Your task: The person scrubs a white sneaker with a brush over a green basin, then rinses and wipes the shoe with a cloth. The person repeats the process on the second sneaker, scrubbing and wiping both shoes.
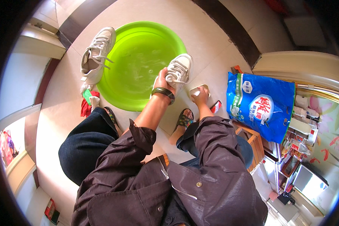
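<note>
My left hand (164, 82), with a dark bangle at the wrist, grips a white lace-up sneaker (182, 65) at the right rim of a green plastic basin (130, 103). Shallow water (138, 63) with traces of foam lies in the basin. My right hand (201, 95) reaches into a small pale dish (192, 89) on the floor; something white shows by the fingers, but whether they grip it is hidden. The other white sneaker (97, 53) rests against the basin's left rim, its laces hanging loose over the water.
A large blue detergent bag (260, 106) bearing writing stands at the right, above a wooden stool (250, 141). A red-and-white brush (215, 106) lies beside my right forearm. Red, green and white cloths (89, 100) lie left of the basin. My sandalled feet (185, 117) flank the front.
</note>
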`<state>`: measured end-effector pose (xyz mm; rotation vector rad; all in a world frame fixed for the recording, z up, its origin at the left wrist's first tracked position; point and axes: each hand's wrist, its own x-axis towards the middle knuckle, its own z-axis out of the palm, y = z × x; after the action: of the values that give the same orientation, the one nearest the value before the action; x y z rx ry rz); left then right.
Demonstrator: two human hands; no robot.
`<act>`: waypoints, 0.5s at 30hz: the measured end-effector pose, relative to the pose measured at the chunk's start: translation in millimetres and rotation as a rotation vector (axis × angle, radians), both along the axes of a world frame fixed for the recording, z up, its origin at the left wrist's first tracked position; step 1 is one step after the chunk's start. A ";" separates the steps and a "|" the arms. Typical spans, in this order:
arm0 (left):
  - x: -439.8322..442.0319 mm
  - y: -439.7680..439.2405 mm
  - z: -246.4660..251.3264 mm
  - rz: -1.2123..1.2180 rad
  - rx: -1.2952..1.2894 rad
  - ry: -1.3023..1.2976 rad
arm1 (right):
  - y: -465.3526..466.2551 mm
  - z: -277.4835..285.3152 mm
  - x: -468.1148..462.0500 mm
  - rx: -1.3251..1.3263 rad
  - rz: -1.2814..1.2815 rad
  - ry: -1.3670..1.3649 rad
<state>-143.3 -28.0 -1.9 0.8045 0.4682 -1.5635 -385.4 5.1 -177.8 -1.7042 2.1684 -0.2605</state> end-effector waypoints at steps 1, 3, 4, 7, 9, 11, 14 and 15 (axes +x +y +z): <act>2.2 0.8 -2.5 0.008 0.006 -0.009 | 0.4 -0.8 5.0 0.016 -0.029 0.023; 4.0 1.2 -5.2 0.015 0.014 -0.020 | -3.8 -6.8 7.0 -0.027 -0.045 0.010; 3.7 0.5 -5.5 0.016 0.005 -0.021 | -5.9 -11.7 4.0 -0.051 -0.058 0.006; 2.9 -0.1 0.6 0.022 0.016 -0.038 | -9.6 -22.2 -2.5 -0.074 -0.152 -0.012; 4.2 -1.2 -7.2 0.027 -0.003 -0.015 | -11.3 -29.3 -8.2 -0.027 -0.321 -0.261; 4.2 -0.7 -12.6 0.022 -0.017 0.005 | -13.6 -37.7 -16.2 -0.007 -0.501 -0.530; -1.1 -4.9 -9.3 -0.009 -0.032 0.017 | -16.0 -50.8 -33.5 -0.045 -0.834 -0.971; 3.1 -1.9 -13.8 0.005 -0.024 0.003 | -16.3 -43.5 -21.9 -0.040 -0.959 -1.121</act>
<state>-140.2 -29.9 -15.8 0.7821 0.4531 -1.5631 -407.3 -11.2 -221.3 -0.1636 1.8007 -1.1530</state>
